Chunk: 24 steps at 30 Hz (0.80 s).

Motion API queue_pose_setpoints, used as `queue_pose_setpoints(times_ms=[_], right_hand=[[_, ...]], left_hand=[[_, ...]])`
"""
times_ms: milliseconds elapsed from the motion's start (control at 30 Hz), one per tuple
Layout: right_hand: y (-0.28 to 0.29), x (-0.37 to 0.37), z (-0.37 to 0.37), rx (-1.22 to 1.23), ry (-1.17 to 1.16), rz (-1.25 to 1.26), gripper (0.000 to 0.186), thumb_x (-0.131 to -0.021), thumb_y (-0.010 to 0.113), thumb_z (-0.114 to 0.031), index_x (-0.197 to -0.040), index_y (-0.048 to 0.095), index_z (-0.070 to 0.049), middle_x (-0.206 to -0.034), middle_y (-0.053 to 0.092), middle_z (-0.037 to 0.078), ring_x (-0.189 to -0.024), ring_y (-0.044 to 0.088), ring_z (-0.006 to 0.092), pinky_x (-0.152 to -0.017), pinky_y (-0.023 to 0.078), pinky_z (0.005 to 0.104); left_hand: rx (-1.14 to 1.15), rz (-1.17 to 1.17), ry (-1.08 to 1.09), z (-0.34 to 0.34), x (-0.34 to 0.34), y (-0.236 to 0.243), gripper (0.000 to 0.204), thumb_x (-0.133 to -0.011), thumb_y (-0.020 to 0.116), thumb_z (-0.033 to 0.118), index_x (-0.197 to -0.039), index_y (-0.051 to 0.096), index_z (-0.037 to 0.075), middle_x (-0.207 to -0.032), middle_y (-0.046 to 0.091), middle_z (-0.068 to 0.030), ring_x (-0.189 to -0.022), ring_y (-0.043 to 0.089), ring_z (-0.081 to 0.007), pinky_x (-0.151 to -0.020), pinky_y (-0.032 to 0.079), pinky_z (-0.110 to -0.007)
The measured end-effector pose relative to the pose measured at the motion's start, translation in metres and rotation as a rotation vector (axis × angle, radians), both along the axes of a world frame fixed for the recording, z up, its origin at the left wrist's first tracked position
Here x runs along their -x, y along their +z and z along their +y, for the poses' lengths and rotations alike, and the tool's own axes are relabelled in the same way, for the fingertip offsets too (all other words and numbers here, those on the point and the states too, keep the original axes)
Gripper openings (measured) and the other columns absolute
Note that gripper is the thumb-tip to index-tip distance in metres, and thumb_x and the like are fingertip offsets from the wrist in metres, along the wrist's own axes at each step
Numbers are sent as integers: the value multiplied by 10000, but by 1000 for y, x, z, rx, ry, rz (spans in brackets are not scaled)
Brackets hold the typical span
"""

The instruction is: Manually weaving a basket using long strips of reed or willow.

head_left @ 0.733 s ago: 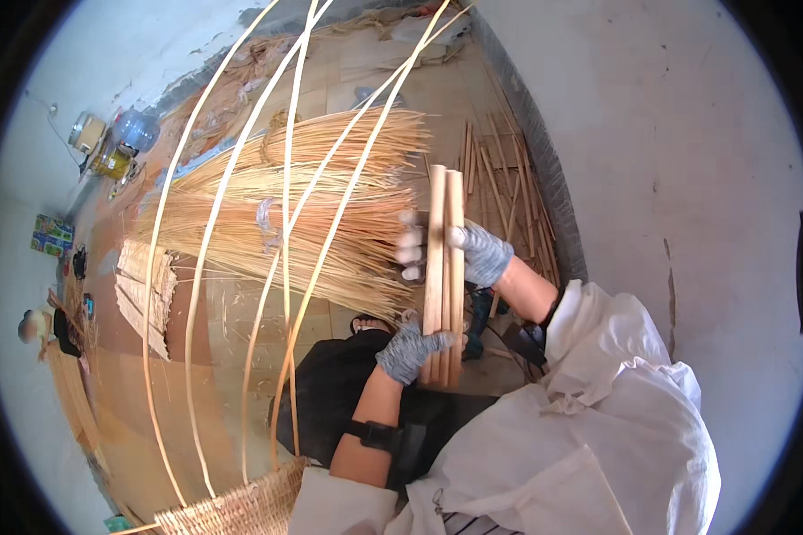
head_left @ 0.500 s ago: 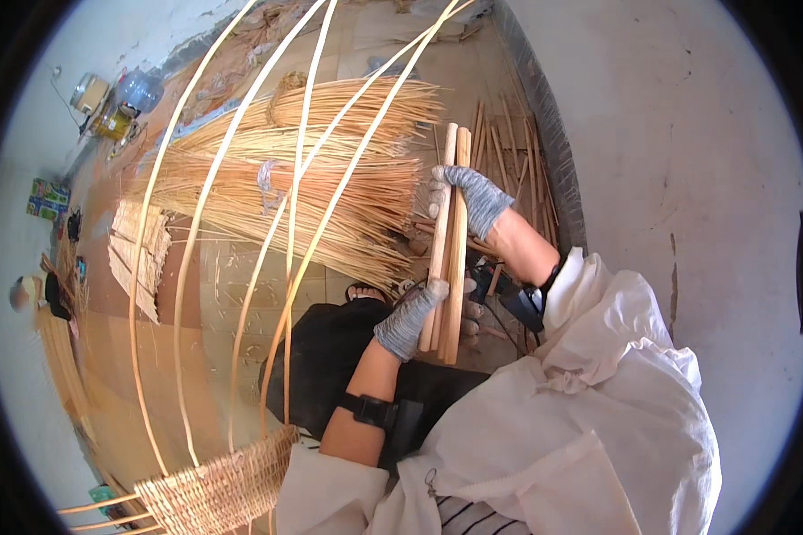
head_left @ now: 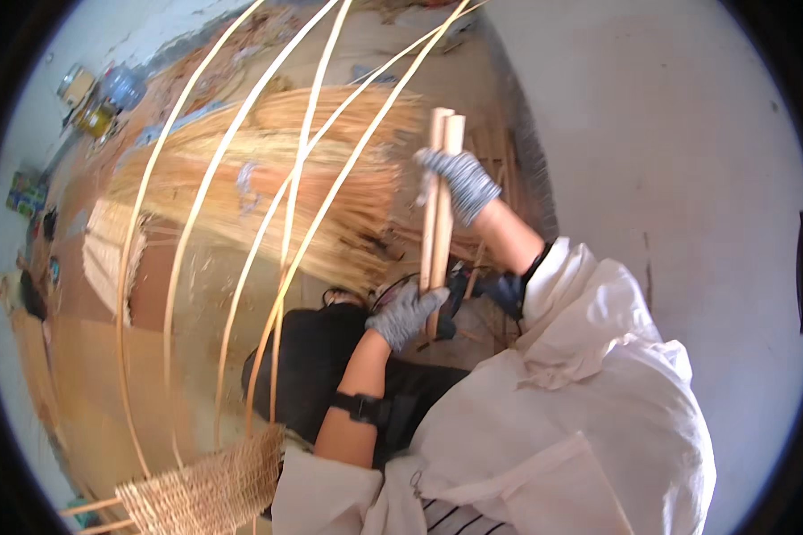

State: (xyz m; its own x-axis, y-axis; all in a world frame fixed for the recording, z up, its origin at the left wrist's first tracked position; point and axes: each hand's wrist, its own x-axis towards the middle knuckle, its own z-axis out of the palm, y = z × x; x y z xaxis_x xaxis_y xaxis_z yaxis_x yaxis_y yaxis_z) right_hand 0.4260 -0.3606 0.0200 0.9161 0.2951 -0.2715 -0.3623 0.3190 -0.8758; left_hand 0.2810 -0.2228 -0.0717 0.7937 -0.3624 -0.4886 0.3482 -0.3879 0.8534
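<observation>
A small bunch of pale wooden sticks [head_left: 444, 223] stands nearly upright in front of me, with at least two showing. My right hand [head_left: 466, 185], in a grey knit glove, is closed around its upper part. Lower down, my left hand [head_left: 406, 315], gloved the same way, grips the bunch near its bottom end. Some of its fingers are hidden behind the wood. At the lower left is a partly woven wicker piece [head_left: 207, 481]. Long bare rods [head_left: 296, 187] rise from it, curving and crossing up past the top of the view.
Large bundles of thin wicker rods [head_left: 321, 196] lie on the floor ahead. More sticks [head_left: 495, 147] lie along the wall at right. A woven mat [head_left: 109, 254] is to the left. Another person [head_left: 20, 290] is at the far left, near a blue water bottle [head_left: 123, 86].
Both hands and the sticks have shifted slightly left; the bunch has turned and looks narrower. The left hand sits closer against its lower end. The whole view has swung a little.
</observation>
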Motion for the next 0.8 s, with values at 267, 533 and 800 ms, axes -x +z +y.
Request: queue_pose_setpoints(times_ms=[267,533,800], right_hand=[[-27,37,-35,1437,632,-1016,214,-683,611,-137,-890,565,-106,-777,615,100,-746,611,291,-654,470,415],[-53,20,-140,1672,491,-875,210,-672,631,-154,-851,579,-59,-779,618,134,-752,616,307,-651,479,404],[-78,14,-185,1915,558,-614,154,-697,630,-132,-833,613,-62,-783,632,144,-747,627,278,-632,485,399]], left_hand=[[-514,-46,-180,17,-9,-25,605,-747,635,405,-1196,485,29,-1233,479,-181,-1117,472,-341,-940,381,-382],[-481,-103,-293,13,-3,-34,538,-771,617,384,-1174,504,46,-1163,522,-210,-1083,496,-347,-917,399,-374],[-466,-38,-251,15,-1,-21,479,-827,595,243,-1212,469,-13,-1239,498,-161,-1166,449,-275,-971,340,-295]])
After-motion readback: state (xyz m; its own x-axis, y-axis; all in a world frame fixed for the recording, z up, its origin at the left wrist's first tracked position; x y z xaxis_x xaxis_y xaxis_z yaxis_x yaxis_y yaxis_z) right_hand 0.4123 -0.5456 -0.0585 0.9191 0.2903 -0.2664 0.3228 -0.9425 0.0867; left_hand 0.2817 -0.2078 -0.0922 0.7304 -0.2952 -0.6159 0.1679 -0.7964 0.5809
